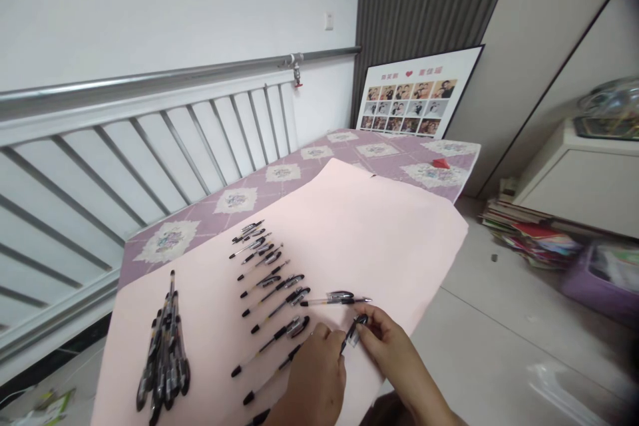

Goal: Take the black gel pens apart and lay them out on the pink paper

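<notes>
My left hand [319,369] is closed around a black gel pen [345,344], its barrel mostly hidden by the fingers. At the pen's upper right end, my right hand [382,339] pinches a black cap with a clear clip [358,329]. Whether the cap is seated on the pen or apart from it, I cannot tell. Just beyond the hands lies an uncapped pen [319,303] with a loose cap [341,295] against it. Several more pens [272,344] form a slanted column left of my hands, many with caps beside their tips. A heap of capped pens [167,353] sits farther left.
Pink paper [389,226] covers much of the table, over a purple patterned tablecloth [234,200]. A small red object [441,163] rests at the far right corner. A white radiator [164,153] runs along the left; a photo board [414,93] leans behind. Right: stacked books [534,233], purple bin [599,286].
</notes>
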Demonstrator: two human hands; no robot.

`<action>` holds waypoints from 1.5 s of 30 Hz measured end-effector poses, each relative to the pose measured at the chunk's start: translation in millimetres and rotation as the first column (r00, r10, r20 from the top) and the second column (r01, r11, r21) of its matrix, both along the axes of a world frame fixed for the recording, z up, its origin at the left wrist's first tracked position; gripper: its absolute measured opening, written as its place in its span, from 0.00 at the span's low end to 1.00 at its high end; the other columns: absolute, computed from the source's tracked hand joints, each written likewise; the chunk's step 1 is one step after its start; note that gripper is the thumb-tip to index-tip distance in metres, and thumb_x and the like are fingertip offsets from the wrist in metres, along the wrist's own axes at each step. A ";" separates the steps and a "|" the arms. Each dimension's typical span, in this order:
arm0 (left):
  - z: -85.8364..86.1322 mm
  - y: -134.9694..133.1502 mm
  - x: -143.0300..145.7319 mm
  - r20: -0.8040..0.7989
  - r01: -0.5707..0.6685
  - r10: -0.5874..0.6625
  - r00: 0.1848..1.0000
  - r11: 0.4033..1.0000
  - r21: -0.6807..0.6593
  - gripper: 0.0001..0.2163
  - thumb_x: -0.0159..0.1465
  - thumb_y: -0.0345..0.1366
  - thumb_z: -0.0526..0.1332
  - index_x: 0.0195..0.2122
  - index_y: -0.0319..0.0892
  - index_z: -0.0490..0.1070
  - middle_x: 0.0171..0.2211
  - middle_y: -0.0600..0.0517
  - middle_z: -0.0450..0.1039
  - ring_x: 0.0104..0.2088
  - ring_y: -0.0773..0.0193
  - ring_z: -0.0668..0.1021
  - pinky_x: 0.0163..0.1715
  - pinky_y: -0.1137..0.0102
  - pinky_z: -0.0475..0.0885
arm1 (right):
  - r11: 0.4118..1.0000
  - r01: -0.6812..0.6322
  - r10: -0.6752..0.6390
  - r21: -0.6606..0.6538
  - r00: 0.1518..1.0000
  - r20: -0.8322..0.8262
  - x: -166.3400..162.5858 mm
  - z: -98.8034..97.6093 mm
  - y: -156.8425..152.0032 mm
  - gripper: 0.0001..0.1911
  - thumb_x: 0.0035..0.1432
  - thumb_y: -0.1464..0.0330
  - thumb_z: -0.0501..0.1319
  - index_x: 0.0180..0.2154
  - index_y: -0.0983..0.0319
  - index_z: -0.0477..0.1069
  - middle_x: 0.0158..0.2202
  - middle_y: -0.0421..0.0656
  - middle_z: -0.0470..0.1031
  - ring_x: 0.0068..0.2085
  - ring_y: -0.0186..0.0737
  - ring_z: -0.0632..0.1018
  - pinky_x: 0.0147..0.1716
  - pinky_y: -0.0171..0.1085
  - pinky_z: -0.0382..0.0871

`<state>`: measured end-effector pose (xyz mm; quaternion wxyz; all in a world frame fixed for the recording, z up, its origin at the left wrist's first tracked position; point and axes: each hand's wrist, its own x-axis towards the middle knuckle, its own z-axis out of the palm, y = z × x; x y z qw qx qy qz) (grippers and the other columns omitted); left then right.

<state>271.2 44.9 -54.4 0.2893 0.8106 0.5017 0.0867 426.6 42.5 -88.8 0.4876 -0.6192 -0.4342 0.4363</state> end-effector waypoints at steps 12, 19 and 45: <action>-3.3 2.1 4.2 -0.162 0.042 -0.036 0.986 0.999 0.034 0.17 0.59 0.30 0.44 0.48 0.43 0.63 0.42 0.44 0.67 0.40 0.55 0.71 0.38 0.62 0.67 | 0.997 0.055 -0.074 0.062 0.923 0.377 -4.4 -1.2 -0.9 0.14 0.47 0.66 0.57 0.39 0.59 0.69 0.27 0.39 0.71 0.29 0.39 0.72 0.30 0.36 0.67; -0.8 4.1 9.9 -0.219 0.004 -0.006 0.976 1.000 -0.010 0.19 0.60 0.28 0.42 0.50 0.40 0.63 0.44 0.42 0.68 0.40 0.55 0.72 0.39 0.63 0.66 | 0.999 0.032 -0.030 0.005 0.836 0.549 -2.0 -7.2 -1.5 0.17 0.52 0.63 0.55 0.44 0.59 0.68 0.31 0.42 0.73 0.34 0.42 0.74 0.35 0.39 0.68; 28.9 6.1 -55.5 0.030 -0.173 0.172 0.985 0.984 0.039 0.15 0.58 0.33 0.49 0.45 0.47 0.66 0.41 0.50 0.68 0.40 0.62 0.72 0.42 0.69 0.65 | 0.992 0.122 -0.122 0.025 0.916 0.383 -5.9 15.0 -5.1 0.10 0.54 0.61 0.53 0.35 0.57 0.69 0.32 0.40 0.77 0.34 0.41 0.76 0.34 0.35 0.68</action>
